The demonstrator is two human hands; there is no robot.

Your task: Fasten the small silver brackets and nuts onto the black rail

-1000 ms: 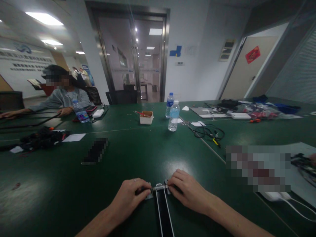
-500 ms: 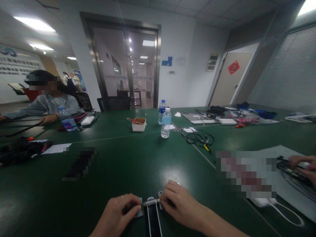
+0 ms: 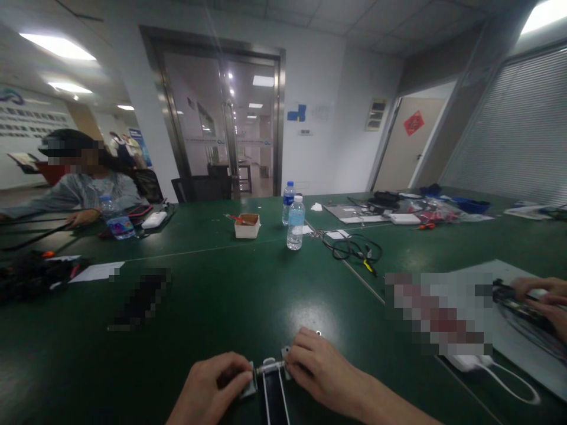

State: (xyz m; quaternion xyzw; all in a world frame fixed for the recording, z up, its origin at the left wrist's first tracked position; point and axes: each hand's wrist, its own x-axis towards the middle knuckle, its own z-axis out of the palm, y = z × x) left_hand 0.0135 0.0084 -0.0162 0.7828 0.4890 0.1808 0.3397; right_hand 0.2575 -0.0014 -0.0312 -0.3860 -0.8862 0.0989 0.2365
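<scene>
At the bottom centre lies a black strip with pale side rails (image 3: 276,398), a metal rod (image 3: 271,367) crossing its far end. My left hand (image 3: 210,383) pinches a grey metal plate (image 3: 250,385) against the rod's left end, thumb and fingertips closed on it. On the other side, my right hand (image 3: 321,369) has its fingers closed at a second metal plate (image 3: 286,354) at the rod's right end; the fingers hide most of that plate. A small pale ring (image 3: 318,333) shows just beyond my right knuckles.
Two water bottles (image 3: 295,224) stand ahead beside a small open box (image 3: 247,226). Black cables (image 3: 354,245) lie right of them. A dark blurred-out item (image 3: 139,298) is at left. Another person's hands (image 3: 543,301) work at far right; a person (image 3: 97,189) sits far left.
The view has shifted slightly. Both hands stay at the two plates, with the left plate tilted a little differently.
</scene>
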